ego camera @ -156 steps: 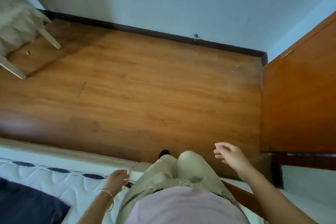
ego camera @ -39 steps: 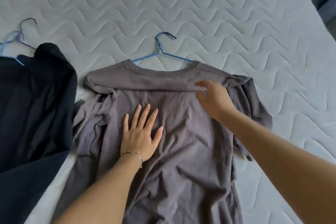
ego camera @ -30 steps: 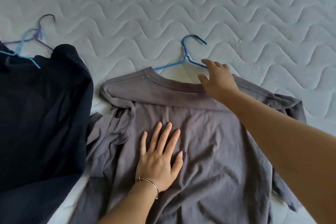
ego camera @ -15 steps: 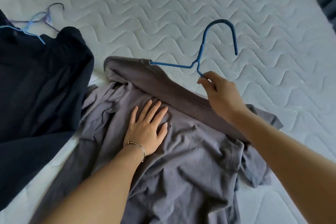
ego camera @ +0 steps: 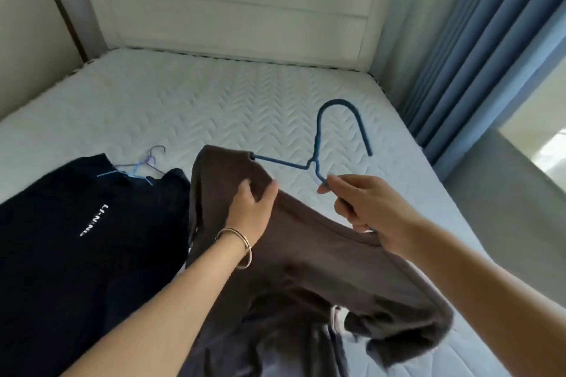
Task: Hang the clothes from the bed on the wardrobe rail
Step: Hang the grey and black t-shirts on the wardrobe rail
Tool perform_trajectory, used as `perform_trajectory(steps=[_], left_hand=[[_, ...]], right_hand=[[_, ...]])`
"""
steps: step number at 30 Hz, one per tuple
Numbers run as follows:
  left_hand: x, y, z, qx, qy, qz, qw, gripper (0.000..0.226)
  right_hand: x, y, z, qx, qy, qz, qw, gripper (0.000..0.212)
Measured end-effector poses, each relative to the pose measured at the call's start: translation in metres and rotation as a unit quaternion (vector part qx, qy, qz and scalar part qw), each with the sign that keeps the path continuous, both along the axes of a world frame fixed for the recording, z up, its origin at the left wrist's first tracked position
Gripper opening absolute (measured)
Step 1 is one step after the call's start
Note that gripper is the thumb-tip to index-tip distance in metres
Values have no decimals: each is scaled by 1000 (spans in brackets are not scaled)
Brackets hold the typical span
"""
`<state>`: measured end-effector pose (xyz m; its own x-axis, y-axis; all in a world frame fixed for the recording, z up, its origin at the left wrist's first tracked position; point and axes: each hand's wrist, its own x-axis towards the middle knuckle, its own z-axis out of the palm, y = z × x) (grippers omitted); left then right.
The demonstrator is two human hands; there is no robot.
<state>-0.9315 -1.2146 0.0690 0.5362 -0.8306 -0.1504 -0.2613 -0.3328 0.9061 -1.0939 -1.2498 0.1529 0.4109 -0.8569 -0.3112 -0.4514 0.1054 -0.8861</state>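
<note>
In the head view, my right hand (ego camera: pixel 376 211) grasps the blue hanger (ego camera: pixel 318 144) under its hook, at 3 o'clock. My left hand (ego camera: pixel 254 208) grips the brown shirt (ego camera: pixel 306 254) at centre, half lifted off the bed (ego camera: pixel 214 95). The black garment (ego camera: pixel 76 239) lies at 9 o'clock. I judge that nothing is hung yet; both remain.

- The right hand (ego camera: pixel 372 211) grips a blue hanger (ego camera: pixel 318 144) lifted above the mattress (ego camera: pixel 214 101).
- The left hand (ego camera: pixel 252 211) holds the grey shirt (ego camera: pixel 321 269) on it.
- A dark garment (ego camera: pixel 76 239) lies on the left.
</note>
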Motion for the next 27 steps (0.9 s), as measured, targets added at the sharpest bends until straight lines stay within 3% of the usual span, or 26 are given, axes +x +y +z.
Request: perform_trajectory(steps=[4, 6, 9, 12, 15, 21, 24, 27], left_hand=[[9, 15, 117, -54, -55, -13, 997, 56], [10, 32, 167, -42, -130, -56, 989, 42], [13, 57, 243, -93, -244, -102, 960, 33], [8, 96, 320, -119, -237, -144, 953, 25], [-5, 143, 386, -111, -135, -165, 971, 32], [-11, 235, 447, -41, -240, -131, 961, 37], [-3, 279, 464, -31, -262, -98, 960, 26], [10, 311, 477, -28, -356, -57, 932, 24]], right_hand=[[1, 47, 112, 25, -57, 20, 998, 34], [1, 68, 164, 46, -112, 43, 992, 31], [7, 100, 233, 46, -203, 47, 977, 22], [20, 125, 284, 64, -317, -30, 946, 24], [36, 145, 317, 91, -389, -76, 913, 29], [70, 196, 363, 60, -417, -3, 907, 24], [80, 226, 379, -16, -331, 61, 941, 21], [79, 250, 397, -89, -291, 140, 942, 24]])
